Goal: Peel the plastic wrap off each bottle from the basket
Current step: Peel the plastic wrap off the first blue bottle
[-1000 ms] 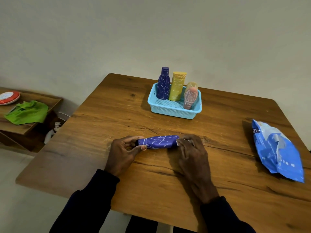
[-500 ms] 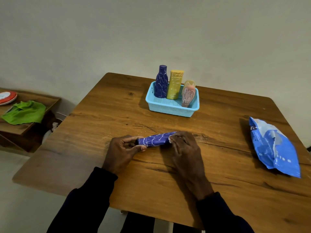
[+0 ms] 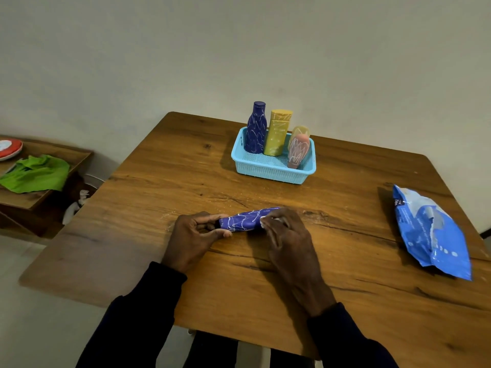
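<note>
On the worktop point(image 3: 186, 181) a blue bag point(image 3: 430, 232) is laid at the right, and a basket point(image 3: 271, 172) of bottles point(image 3: 279, 134) is set at the back. Near the front, a purple bottle point(image 3: 243, 221) is laid flat and clasped at its ends by the left grip point(image 3: 195, 235) and the right grip point(image 3: 284, 235).

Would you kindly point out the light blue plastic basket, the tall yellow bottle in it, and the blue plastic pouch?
Light blue plastic basket point(image 3: 265, 172): head view, front mesh wall.
Tall yellow bottle point(image 3: 279, 134): head view, middle of body.
Blue plastic pouch point(image 3: 430, 232): head view, centre of its face.
</note>
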